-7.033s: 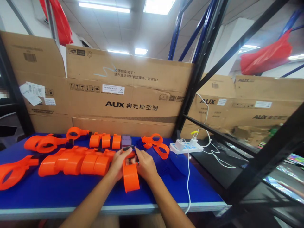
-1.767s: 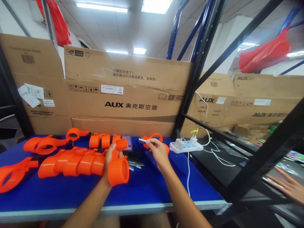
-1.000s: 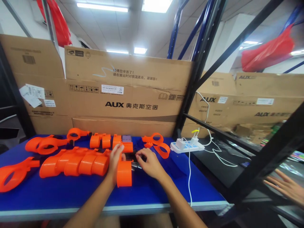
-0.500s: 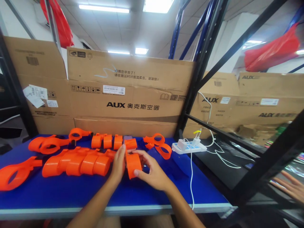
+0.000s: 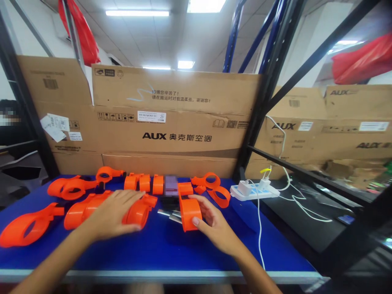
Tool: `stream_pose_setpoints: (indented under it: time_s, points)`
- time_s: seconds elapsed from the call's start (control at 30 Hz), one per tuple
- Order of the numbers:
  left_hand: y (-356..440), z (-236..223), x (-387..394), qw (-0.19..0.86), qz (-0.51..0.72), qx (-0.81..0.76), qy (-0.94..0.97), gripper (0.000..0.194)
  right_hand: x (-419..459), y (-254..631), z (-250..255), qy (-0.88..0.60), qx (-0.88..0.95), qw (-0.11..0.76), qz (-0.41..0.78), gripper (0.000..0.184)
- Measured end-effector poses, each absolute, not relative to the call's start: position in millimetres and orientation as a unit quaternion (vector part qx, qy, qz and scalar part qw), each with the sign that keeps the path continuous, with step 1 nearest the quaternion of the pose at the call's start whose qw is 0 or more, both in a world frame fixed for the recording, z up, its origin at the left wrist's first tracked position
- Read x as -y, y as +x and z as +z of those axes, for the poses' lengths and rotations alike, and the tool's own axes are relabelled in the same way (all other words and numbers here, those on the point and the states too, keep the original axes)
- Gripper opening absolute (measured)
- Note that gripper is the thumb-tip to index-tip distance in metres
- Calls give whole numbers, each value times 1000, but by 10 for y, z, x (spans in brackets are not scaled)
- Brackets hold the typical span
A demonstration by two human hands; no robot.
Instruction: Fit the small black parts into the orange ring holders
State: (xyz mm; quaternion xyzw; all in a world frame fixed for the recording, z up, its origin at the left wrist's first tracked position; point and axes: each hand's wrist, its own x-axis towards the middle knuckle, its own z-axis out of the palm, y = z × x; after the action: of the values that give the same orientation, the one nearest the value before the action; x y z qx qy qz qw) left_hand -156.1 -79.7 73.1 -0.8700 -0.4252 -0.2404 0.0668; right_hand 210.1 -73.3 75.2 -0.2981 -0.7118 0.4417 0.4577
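Observation:
My right hand (image 5: 216,223) grips an orange plastic ring part (image 5: 191,213) above the blue tabletop, thumb on its front and fingers behind. A flat tab stands up at the part's left side. My left hand (image 5: 118,214) is over a row of similar orange ring parts (image 5: 79,214), its fingers stretched out and thumb apart; whether it touches them I cannot tell. Silvery metal strips (image 5: 171,215) show just left of the held part. Behind them stands a small dark device with a screen (image 5: 170,186).
More orange ring parts lie at the left (image 5: 29,230) and back right (image 5: 219,196) of the blue table (image 5: 147,255). A white power strip (image 5: 255,192) with a trailing cable (image 5: 260,232) sits at the right. Cardboard (image 5: 177,122) walls off the back; a black post (image 5: 260,98) rises beside it.
My left hand has left the ring part in my right hand and moved left over the row. The right hand still holds its part. The view has shifted slightly.

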Motion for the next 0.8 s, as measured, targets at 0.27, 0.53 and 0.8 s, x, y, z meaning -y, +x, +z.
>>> stream_pose_setpoints:
  time_s: [0.27,0.53,0.8]
  points:
    - [-1847,545,783,157,-186,401,-883,83,737,1829,730,-275,711,442,473,57]
    - [-1909,970,838,230,-215,401,-860,72,715,1375,587,-286,721,425,466,45]
    - [-1898,986,855,245,-185,395,-866,71,677,869,441,-333,734,449,384,40]
